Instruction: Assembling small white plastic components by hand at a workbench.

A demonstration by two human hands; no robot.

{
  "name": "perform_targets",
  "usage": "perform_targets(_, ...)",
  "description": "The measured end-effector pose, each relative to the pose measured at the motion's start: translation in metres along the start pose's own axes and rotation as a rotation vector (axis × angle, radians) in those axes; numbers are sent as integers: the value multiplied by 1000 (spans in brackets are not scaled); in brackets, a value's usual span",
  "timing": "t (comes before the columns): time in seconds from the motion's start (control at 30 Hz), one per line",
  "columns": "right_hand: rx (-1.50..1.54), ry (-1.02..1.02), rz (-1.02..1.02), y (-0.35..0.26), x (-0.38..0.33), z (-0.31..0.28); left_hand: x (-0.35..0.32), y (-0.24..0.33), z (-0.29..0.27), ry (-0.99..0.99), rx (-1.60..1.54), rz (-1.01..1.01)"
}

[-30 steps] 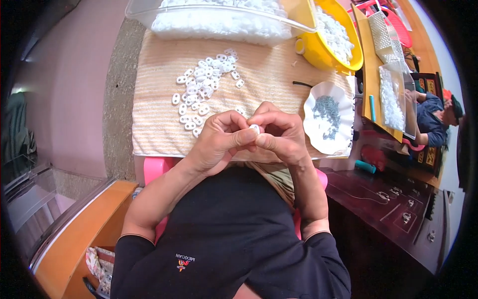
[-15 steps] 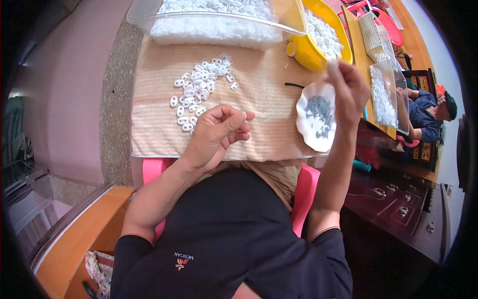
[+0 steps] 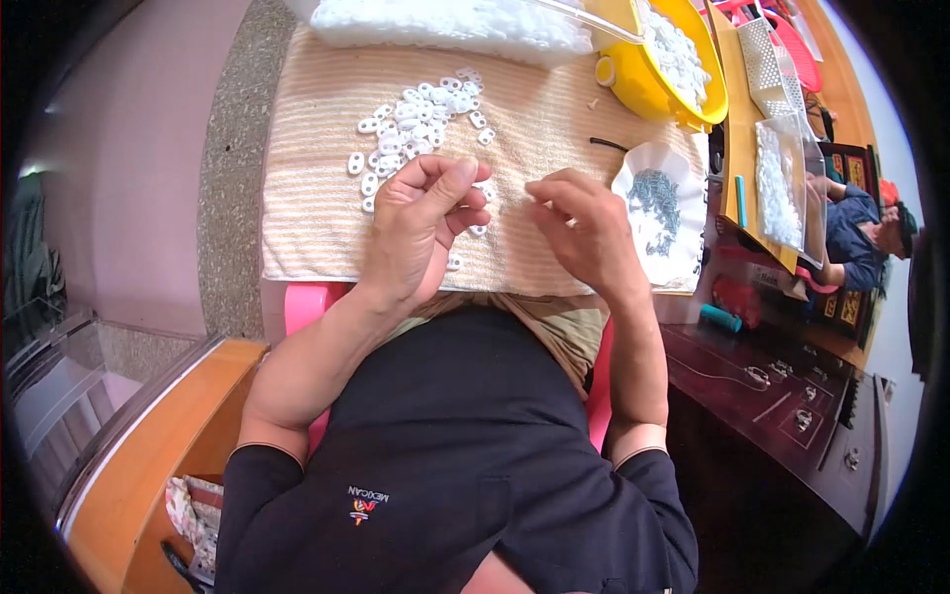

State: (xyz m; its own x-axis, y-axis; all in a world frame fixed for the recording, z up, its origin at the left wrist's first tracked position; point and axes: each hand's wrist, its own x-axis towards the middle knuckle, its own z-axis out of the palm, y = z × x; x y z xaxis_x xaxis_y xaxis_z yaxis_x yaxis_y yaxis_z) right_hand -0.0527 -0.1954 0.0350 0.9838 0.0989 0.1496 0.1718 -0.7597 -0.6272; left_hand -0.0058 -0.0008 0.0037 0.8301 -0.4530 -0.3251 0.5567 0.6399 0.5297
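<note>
Mostly, the tips of the fingers are hard to make out. On the left hand (image 3: 411, 233), the thumb and first finger come close together in a narrow pinch, and I cannot tell if something tiny is between them. The right hand (image 3: 592, 233) is bent over with its fingers curled, across a small gap from the left one, and its thumb is mostly hidden, so I cannot tell if it holds anything. Small white pieces (image 3: 408, 124) lie in a loose heap just past the left hand, which hides some of them; a few more peek out beside its fingers. They look smooth, hard and oval, and many show two round holes. The right wrist covers part of a white dish (image 3: 651, 156) with a wavy edge. Thin, dark bits (image 3: 653, 198) sit in it, too small to see well. Under all this is a soft, fuzzy towel (image 3: 312, 178) with pale tan stripes. At the top, the view cuts off a clear plastic box (image 3: 569, 49) and a shiny yellow tub (image 3: 643, 87), both full of white pieces. A thin black stick (image 3: 607, 143) is near the dish, partly hidden by it.
</note>
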Motion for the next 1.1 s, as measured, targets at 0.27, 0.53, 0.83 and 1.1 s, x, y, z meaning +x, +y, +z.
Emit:
perform_targets(0.27,-185,-225,15,-10,2,12,1,1,-1,54,30,39)
perform_targets(0.53,-267,-164,-30,-8,1,19,2,3,0,83,67,64)
perform_targets(0.83,-199,-140,-54,-4,-1,18,3,3,-1,94,92,75)
perform_targets(1.1,15,-127,6,-2,-7,8,4,2,-3,72,100,70)
